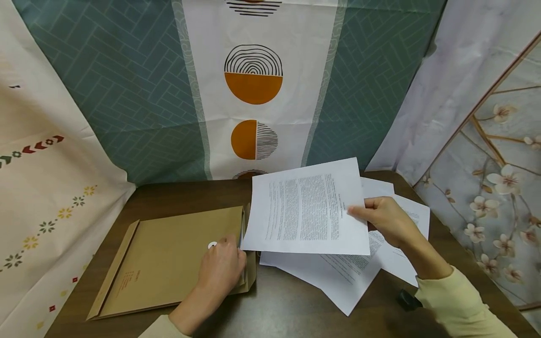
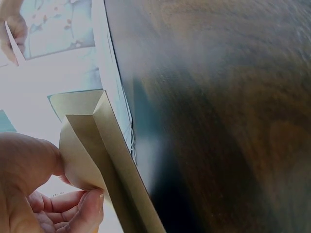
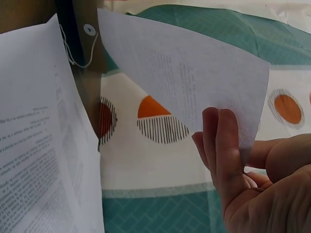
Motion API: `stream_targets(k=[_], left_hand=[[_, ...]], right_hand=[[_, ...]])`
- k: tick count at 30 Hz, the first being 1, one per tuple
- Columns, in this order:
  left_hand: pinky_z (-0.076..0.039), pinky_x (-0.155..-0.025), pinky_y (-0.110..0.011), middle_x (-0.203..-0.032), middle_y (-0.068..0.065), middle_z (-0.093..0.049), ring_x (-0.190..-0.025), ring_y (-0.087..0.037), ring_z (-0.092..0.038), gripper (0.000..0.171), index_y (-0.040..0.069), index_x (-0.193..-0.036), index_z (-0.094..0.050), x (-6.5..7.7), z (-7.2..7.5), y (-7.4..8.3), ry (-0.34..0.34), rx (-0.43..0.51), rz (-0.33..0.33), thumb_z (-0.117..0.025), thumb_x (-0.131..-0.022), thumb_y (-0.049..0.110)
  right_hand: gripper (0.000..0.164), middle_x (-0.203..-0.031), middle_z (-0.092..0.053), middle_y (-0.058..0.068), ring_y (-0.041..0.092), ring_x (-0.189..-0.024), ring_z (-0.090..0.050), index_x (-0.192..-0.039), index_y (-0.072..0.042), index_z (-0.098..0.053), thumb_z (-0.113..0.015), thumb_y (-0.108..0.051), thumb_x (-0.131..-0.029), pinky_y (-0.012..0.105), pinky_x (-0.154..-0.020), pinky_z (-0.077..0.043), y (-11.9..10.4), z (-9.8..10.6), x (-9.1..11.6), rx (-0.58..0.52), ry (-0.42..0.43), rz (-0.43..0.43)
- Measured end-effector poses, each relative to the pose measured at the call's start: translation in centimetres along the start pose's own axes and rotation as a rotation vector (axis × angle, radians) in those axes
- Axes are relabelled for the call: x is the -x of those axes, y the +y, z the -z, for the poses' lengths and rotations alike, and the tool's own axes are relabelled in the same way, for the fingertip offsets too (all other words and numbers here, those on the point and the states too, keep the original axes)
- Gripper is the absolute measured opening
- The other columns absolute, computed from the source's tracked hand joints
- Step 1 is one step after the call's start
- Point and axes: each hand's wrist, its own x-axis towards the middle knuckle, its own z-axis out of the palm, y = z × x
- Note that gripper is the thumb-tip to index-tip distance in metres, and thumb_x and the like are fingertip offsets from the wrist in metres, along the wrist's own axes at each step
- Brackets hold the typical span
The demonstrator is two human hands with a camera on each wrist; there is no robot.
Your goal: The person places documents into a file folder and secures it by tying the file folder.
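My left hand [image 1: 220, 266] pinches the edge of a brown paper document envelope [image 1: 181, 256] at its open right end. The left wrist view shows the mouth of the envelope [image 2: 90, 133] held apart, the thumb and fingers on one panel. Between thumb and fingers, my right hand [image 1: 390, 223] holds a printed sheet of paper [image 1: 306, 211] by its right edge. The sheet is raised above the table, its left edge beside the envelope's mouth. Below it, several printed sheets [image 1: 348, 286] lie loosely overlapped. A white button [image 3: 89, 29] with string shows on the envelope's flap.
The dark wooden table [image 1: 287, 305] carries everything. A small black object [image 1: 407, 299] lies near the right sleeve. Patterned cloth [image 1: 253, 108] hangs behind the table's far edge, with more hanging cloth [image 1: 503, 197] along the right and left sides.
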Motion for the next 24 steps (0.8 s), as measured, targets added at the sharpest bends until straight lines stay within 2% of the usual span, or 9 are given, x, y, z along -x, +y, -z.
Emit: stream_targets(k=[7,14,24], left_hand=[[-0.045,-0.042,-0.047,-0.061,-0.014,-0.054,-0.050,-0.038,-0.060,0.017,0.003,-0.072,-0.049,0.0,-0.1,-0.1,0.021,-0.009,-0.010,-0.066,-0.079,0.002],[-0.045,-0.042,-0.047,-0.061,-0.014,-0.053,-0.049,-0.038,-0.059,0.017,0.003,-0.071,-0.049,0.1,-0.2,-0.1,0.037,-0.017,-0.008,-0.065,-0.078,0.003],[-0.046,-0.043,-0.049,-0.064,-0.015,-0.056,-0.052,-0.040,-0.060,0.013,0.001,-0.073,-0.053,0.0,-0.3,0.2,-0.003,-0.015,0.032,-0.064,-0.080,0.004]], right_hand=[[0.040,-0.101,-0.076,0.016,0.019,-0.077,-0.073,-0.120,0.019,-0.064,-0.068,-0.014,-0.099,0.034,-0.066,-0.059,0.0,-0.9,0.2,0.003,0.003,-0.005],[0.036,-0.098,-0.076,0.016,0.019,-0.074,-0.073,-0.116,0.017,-0.066,-0.069,-0.014,-0.098,0.035,-0.064,-0.059,-0.4,-1.0,0.6,0.040,-0.002,0.002],[0.021,-0.087,-0.075,0.011,0.018,-0.067,-0.069,-0.098,0.009,-0.071,-0.071,-0.012,-0.095,0.035,-0.059,-0.057,-1.3,-1.6,1.4,0.101,-0.064,0.016]])
